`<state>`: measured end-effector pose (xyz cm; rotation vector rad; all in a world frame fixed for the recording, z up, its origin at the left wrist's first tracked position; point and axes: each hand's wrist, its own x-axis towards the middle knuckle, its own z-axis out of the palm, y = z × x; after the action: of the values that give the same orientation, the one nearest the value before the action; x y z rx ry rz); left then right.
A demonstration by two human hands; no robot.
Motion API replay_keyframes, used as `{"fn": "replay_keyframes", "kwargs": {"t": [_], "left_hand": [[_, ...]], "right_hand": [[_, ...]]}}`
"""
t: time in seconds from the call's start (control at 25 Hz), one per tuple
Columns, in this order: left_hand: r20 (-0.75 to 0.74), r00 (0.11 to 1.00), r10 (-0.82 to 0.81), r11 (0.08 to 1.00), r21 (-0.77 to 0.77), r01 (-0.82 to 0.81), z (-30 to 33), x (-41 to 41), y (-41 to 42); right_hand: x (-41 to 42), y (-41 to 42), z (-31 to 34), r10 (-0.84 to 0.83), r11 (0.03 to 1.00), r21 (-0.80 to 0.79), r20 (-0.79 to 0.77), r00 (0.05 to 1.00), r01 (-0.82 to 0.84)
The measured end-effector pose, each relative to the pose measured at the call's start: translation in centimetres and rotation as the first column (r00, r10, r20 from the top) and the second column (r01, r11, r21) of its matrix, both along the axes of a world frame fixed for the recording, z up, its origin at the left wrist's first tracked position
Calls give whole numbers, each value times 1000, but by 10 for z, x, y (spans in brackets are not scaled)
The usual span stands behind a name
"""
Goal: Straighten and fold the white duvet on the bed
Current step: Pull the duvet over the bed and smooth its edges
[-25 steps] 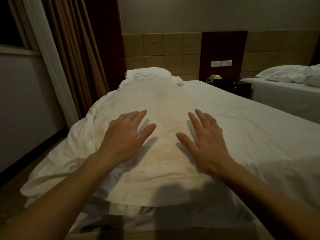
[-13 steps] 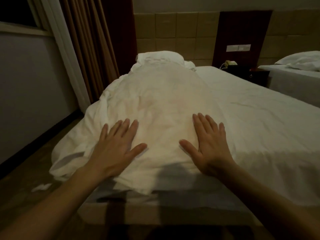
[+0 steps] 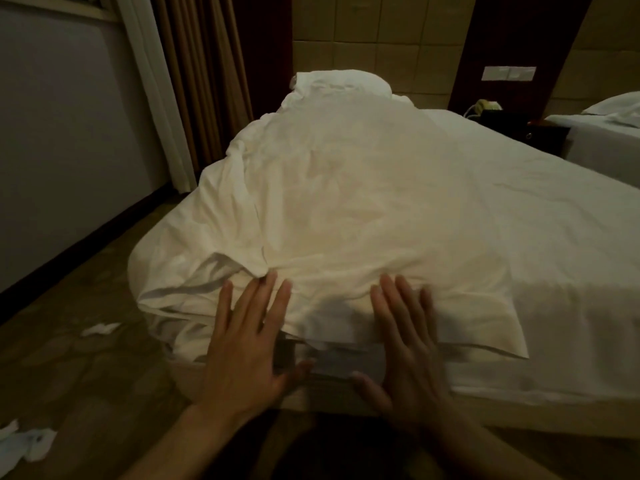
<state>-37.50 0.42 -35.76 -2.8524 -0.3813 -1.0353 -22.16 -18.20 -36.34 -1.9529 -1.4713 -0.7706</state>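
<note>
The white duvet (image 3: pixel 346 202) lies in a long, rumpled strip down the left side of the bed (image 3: pixel 554 237), its near end bunched in layers at the foot corner. My left hand (image 3: pixel 249 341) is spread flat with straight fingers over the duvet's near edge, fingertips reaching the top fold. My right hand (image 3: pixel 405 341) lies flat beside it, fingers straight, over the same near edge. Neither hand grips the cloth. A pillow (image 3: pixel 343 81) sits at the head end beyond the duvet.
Curtains (image 3: pixel 204 81) and a wall run along the left. White scraps (image 3: pixel 100 329) lie on the brown floor at left. A dark nightstand with a phone (image 3: pixel 486 107) stands at the back right, next to a second bed (image 3: pixel 609 133).
Both hands have slid back along the duvet toward me, from its middle to its near edge at the foot of the bed. The view has tilted down.
</note>
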Motion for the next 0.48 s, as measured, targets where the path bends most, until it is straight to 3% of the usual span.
{"fn": "replay_keyframes", "kwargs": {"t": [0.24,0.48], "left_hand": [[26,1000,7,985,172,-11,-12,52,40],[167,976,-140,927,369,70,-1,80,80]], "right_hand": [[40,34,-5,-80,997,1,184,980,81],[65,60,2,-157,986,94,276,948,137]]}}
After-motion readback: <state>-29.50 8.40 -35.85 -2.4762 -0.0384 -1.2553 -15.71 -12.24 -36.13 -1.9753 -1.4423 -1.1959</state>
